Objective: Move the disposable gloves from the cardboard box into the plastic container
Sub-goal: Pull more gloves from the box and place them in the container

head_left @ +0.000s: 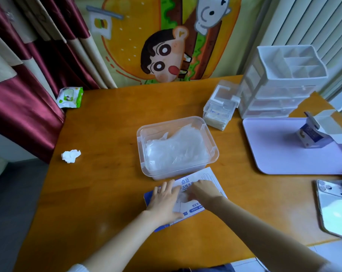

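Disposable gloves (178, 150), a translucent heap, lie inside the clear plastic container (167, 122) at frame centre on the desk (107, 183). The cardboard box (187, 181), blue and white, lies flat just below the container, at lower centre. The left hand (163, 200) rests on the box, fingers straight and spread, gripping nothing. The right hand (204, 191) is at the box's middle, fingers curled downward; whether it has hold of a glove cannot be told. A crumpled tissue (70, 156) lies centre left, a phone (334, 209) lower right.
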Available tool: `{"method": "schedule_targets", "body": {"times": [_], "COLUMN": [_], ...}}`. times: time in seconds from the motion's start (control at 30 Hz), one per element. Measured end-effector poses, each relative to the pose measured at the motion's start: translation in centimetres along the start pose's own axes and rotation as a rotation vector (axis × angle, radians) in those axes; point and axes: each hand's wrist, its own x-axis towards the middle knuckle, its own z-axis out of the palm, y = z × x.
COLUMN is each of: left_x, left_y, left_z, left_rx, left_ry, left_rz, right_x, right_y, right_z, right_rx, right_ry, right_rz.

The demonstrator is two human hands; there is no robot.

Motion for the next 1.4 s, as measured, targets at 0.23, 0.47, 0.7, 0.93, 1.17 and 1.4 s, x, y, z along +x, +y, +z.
{"method": "schedule_targets", "body": {"times": [0.23,0.47,0.7,0.93,1.17,1.4], "left_x": [0.1,0.2,0.3,0.3,0.2,0.1], "left_y": [0.2,0.2,0.1,0.1,0.3,0.1], "left_z": [-0.2,-0.3,-0.3,-0.3,-0.5,-0.7], "left_rx": [-0.022,-0.025,-0.014,-0.001,0.052,0.071], "left_ry": [-0.013,-0.013,-0.003,-0.011,-0.055,-0.081], "left_rz": [-0.016,-0.012,0.000,-0.001,-0.009,0.021], "right_x": [0.3,-1.4,-2.5,-2.6,-3.8,-4.8], "right_y": [-0.9,1.1,3.0,2.2,2.5,3.7], "right_z": [-0.1,0.2,-0.7,-1.2,-5.0,-10.1], "right_rx": [0.099,0.262,0.394,0.314,0.429,0.453], "right_ry": [0.030,0.207,0.401,0.279,0.556,0.826], "right_rz": [0.016,-0.008,0.084,0.026,-0.009,0.017]}}
